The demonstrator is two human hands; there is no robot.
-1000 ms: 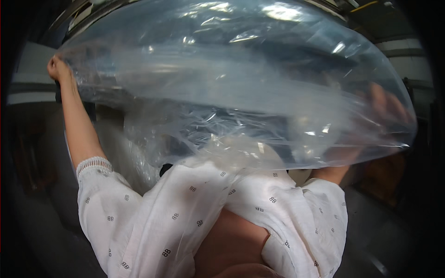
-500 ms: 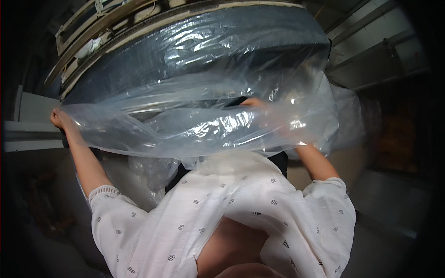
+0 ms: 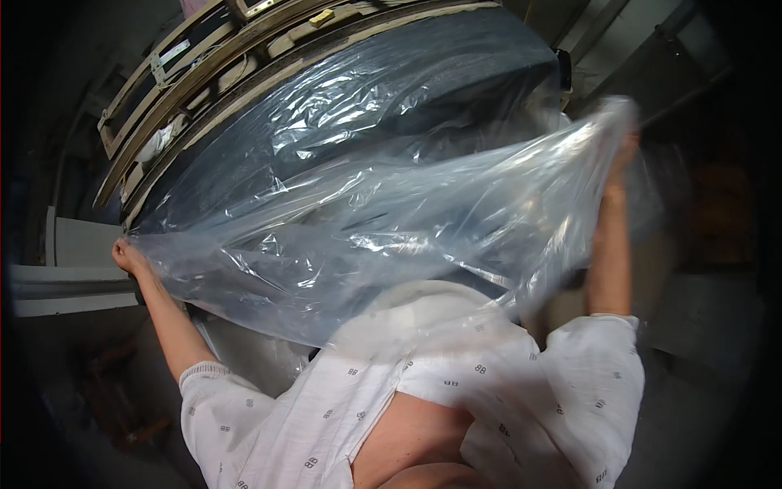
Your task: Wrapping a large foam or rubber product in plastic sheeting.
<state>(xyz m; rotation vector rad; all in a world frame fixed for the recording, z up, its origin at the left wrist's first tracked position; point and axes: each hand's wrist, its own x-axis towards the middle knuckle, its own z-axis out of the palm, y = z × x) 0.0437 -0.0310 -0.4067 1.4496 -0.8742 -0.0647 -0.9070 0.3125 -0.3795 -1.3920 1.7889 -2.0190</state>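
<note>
A large sheet of clear plastic film (image 3: pixel 391 236) stretches between my hands, wrinkled and shiny, its near edge sagging against my shirt. My left hand (image 3: pixel 125 256) is closed on the film's left corner. At the right, my right hand (image 3: pixel 626 147) is raised and blurred, with the film bunched up to a peak at it; its fingers look closed on the film. Under and behind the film lies a long dark grey upholstered piece (image 3: pixel 456 57), also covered in plastic. The film hides much of its near side.
Wooden frame rails (image 3: pixel 204 69) with metal brackets run along the far side of the grey piece. Pale flat panels (image 3: pixel 77 281) stand at the left, beside my left hand. A large grey panel (image 3: pixel 652 73) leans at the far right.
My right hand has come out from under the film and swung up and right, pulling the film taut. My left hand, still gripping its corner, sits slightly lower and further right.
</note>
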